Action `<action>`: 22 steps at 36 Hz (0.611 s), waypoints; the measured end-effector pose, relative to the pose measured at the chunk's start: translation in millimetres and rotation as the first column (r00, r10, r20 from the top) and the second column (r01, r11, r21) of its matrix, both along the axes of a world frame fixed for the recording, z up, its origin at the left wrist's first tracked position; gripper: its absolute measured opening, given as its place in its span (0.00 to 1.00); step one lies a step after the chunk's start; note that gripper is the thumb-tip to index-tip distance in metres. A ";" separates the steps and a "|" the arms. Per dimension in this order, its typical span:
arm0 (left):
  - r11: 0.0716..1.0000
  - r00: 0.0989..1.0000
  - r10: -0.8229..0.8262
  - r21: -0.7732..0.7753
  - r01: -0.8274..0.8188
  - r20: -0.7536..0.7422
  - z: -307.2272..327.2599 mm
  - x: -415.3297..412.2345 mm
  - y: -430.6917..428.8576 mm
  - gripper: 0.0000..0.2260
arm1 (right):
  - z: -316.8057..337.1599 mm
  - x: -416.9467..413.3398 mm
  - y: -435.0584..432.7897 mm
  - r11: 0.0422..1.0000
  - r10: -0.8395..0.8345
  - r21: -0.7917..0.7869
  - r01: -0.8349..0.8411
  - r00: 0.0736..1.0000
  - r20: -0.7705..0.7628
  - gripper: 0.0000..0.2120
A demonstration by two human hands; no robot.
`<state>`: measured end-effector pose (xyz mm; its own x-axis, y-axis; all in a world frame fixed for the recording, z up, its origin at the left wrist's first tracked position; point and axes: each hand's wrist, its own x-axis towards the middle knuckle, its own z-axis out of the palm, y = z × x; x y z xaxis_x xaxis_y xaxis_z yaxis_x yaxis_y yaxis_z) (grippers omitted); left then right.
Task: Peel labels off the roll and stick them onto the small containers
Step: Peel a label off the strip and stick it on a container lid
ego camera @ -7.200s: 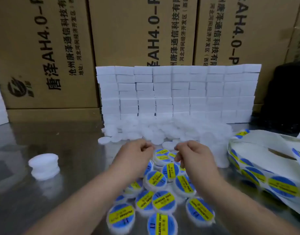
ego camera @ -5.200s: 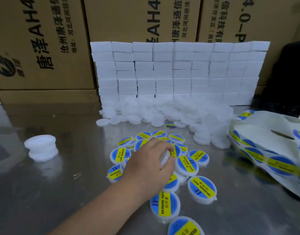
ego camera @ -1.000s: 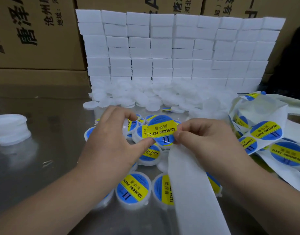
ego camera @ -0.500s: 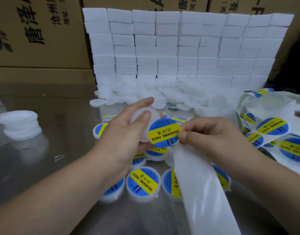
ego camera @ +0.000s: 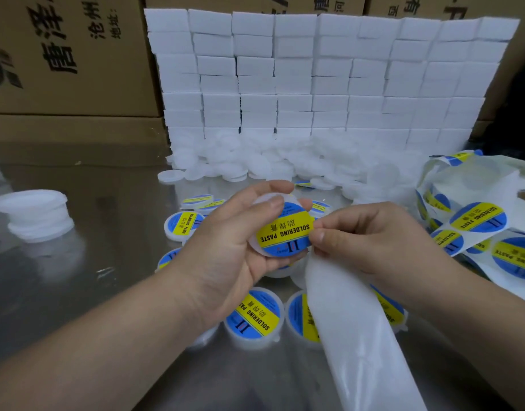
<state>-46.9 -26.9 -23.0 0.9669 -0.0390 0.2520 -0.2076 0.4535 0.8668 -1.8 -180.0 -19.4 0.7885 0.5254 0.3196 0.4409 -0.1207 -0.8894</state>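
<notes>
Just above the middle of the shiny steel desk [ego camera: 77, 292], our left hand [ego camera: 225, 256] grips a small round white plastic container [ego camera: 265, 200], thumb and fingers curled round its rim. Most of it is hidden behind a round blue label with a yellow band reading SOLDERING PASTE [ego camera: 285, 232], which lies across its face. Whether the label is pressed flat all over we cannot tell. Our right hand [ego camera: 374, 238] pinches the label's right edge between thumb and forefinger. A white strip of bare backing paper [ego camera: 353, 336] runs out from under that hand toward the desk's near edge, where the frame cuts it off — how the hand holds the strip is hidden.

Under and between our hands lie labelled containers [ego camera: 252, 315], several partly covered by our wrists and the strip. Toward the right edge the loose label roll [ego camera: 477, 221] sprawls, its far part out of view. Along the far edge a heap of bare white containers [ego camera: 255, 161], too blurred to count, sits against a wall of white foam blocks [ego camera: 314, 78]. Behind that stand brown cardboard boxes [ego camera: 62, 54], their print cut off. Near the left edge stands a short stack of white plastic lids or tubs [ego camera: 33, 215] — we cannot tell which.
</notes>
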 end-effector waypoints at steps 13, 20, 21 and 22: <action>0.995 0.997 0.057 0.084 -0.062 0.056 -6.3 1.9 -4.7 0.11 | -1.2 2.5 0.4 0.999 -0.037 -0.008 0.037 0.999 0.018 0.06; 0.986 0.993 0.076 0.141 -0.088 0.091 -7.6 1.8 -4.0 0.11 | -0.6 2.3 0.9 0.995 -0.095 -0.037 0.096 0.995 0.029 0.09; 0.985 0.992 0.081 0.145 -0.094 0.095 -7.6 1.7 -4.4 0.11 | -0.6 2.5 1.1 0.994 -0.100 -0.043 0.102 0.994 0.032 0.09; 0.984 0.992 0.086 0.145 -0.100 0.098 -7.6 1.5 -4.8 0.11 | -0.5 2.5 1.1 0.994 -0.102 -0.047 0.103 0.994 0.035 0.09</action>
